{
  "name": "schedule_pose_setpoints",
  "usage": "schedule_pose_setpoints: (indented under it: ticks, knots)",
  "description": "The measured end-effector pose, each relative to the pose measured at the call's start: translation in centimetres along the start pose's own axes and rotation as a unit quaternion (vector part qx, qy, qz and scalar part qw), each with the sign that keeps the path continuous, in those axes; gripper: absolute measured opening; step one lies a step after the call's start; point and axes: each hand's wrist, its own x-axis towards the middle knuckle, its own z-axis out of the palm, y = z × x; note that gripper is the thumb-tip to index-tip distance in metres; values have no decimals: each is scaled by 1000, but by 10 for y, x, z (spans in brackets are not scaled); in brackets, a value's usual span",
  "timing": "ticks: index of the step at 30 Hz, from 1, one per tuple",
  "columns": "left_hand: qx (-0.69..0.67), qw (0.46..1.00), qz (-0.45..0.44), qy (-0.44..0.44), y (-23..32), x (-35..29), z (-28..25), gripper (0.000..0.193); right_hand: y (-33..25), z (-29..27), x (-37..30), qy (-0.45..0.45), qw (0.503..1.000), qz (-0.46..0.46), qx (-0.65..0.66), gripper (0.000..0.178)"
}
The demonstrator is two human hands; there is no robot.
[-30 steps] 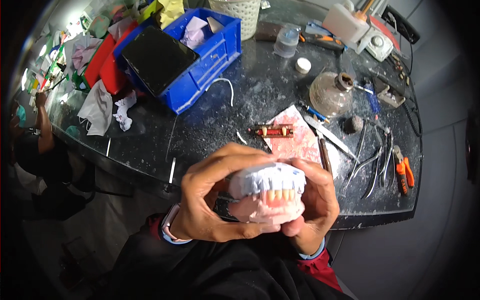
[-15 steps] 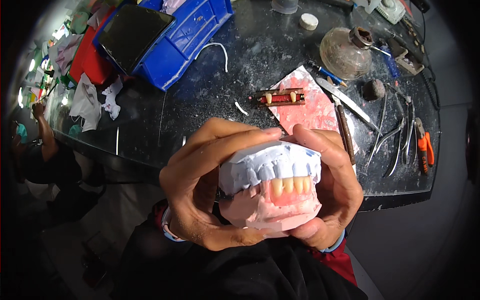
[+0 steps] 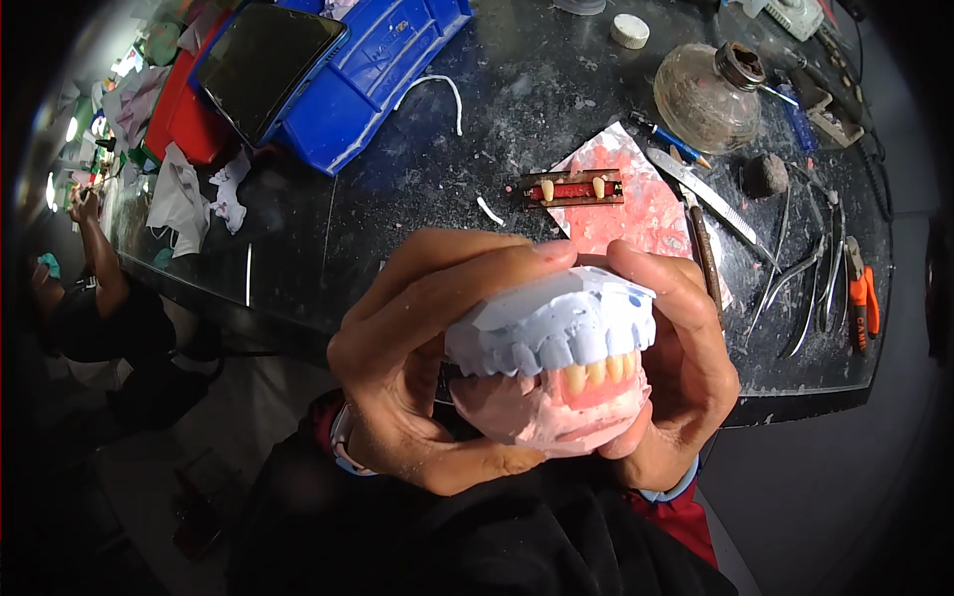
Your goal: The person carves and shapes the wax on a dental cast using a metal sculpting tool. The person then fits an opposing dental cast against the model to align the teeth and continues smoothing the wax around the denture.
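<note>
Between my two hands I hold a pair of dental casts, one above the other. The upper cast [image 3: 552, 323] is pale blue-white plaster. Below it, the lower cast [image 3: 507, 412] is pink, with several ivory false teeth [image 3: 599, 372] set in pink wax at its front. My left hand [image 3: 402, 363] is closed round the left side, fingers over the top and thumb beneath. My right hand [image 3: 691, 368] grips the right side likewise. The teeth of both casts meet at the front right, while a dark gap shows at the left back.
Beyond my hands, a strip with two teeth [image 3: 573, 189] lies on a wax-stained sheet [image 3: 636, 214]. To the right are a knife [image 3: 715, 207], pliers [image 3: 795, 278], orange-handled cutters [image 3: 862, 293] and a glass burner [image 3: 706, 104]. A phone [image 3: 268, 70] rests on a blue bin [image 3: 368, 94]. Another person [image 3: 99, 288] is at far left.
The casts have tilted, showing more of the upper cast's front and less of the lower base. My right thumb has moved up the lower cast. The whole view has shifted slightly.
</note>
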Motion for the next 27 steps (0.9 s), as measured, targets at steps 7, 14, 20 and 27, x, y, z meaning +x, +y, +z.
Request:
schedule_pose_setpoints:
  ticks: [7, 14, 20, 27]
  knots:
    - [46, 998, -19, -36, 9, 5, -1, 73, 4, -12, -2, -59, 996, -54, -43, 67]
    - [97, 991, -32, -92, 19, 4, -10, 82, -10, 4, 2, -38, 998, 38, 36, 39]
    - [98, 989, -16, -112, 18, 8, -10, 80, 9, 13, -9, 46, 988, -123, -84, 31]
    - [-24, 994, -91, 47, 19, 4, 5, 58, 11, 18, -7, 83, 986, -117, 81, 22]
